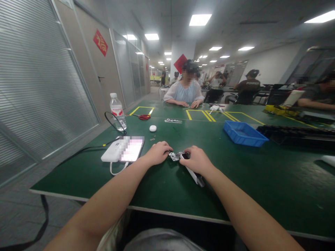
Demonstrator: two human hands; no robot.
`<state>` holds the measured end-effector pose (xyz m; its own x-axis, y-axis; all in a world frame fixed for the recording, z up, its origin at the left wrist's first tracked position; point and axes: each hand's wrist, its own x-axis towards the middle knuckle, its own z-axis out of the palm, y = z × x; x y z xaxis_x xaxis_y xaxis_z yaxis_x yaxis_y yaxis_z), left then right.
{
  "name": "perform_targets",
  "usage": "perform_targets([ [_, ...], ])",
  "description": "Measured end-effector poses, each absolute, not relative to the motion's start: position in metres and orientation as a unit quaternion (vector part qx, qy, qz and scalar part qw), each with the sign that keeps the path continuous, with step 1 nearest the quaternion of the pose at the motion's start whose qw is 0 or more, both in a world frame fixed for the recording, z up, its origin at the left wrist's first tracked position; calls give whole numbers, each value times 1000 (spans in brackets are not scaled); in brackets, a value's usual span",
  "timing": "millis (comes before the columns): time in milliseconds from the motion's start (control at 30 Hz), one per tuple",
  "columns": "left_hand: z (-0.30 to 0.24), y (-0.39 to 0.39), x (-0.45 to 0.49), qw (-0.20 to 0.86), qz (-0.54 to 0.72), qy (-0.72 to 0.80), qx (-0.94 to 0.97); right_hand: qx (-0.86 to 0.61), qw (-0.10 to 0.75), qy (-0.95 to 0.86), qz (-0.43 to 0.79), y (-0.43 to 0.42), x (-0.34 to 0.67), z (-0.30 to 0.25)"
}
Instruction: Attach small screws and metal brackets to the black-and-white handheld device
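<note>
On the green table, my right hand (198, 160) is wrapped round a long white and black part (194, 175), which slants toward me. From its far end sticks out a small silver metal bracket (173, 157); whether the two are joined I cannot tell. My left hand (159, 152) has its fingers closed at the bracket's left end, pinching its edge. The fingertips of both hands partly hide the pieces. A few tiny rings (152, 139) lie beyond my left hand, close to a white earbud-style case (153, 128).
At left stand a water bottle (118, 113), a white power bank (111, 153) and a lit phone (132, 148) with a cable. Red-handled scissors (144, 117) and thin metal strips (173, 121) lie farther back. A blue tray (244, 134) is at right. A person (184, 91) sits opposite.
</note>
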<state>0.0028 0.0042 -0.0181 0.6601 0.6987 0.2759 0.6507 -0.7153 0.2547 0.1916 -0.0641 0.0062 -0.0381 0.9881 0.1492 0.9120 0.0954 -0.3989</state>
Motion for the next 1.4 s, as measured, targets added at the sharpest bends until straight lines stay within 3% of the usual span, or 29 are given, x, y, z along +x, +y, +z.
perform_targets([
  [667, -12, 2, 4, 65, 213, 374, 900, -659, 211, -715, 102, -62, 194, 4],
  [967, -3, -5, 7, 150, 318, 301, 887, -668, 223, -701, 114, -61, 197, 4],
  [1400, 1, -12, 10, 153, 298, 266, 904, -672, 220, -697, 115, -62, 196, 4],
])
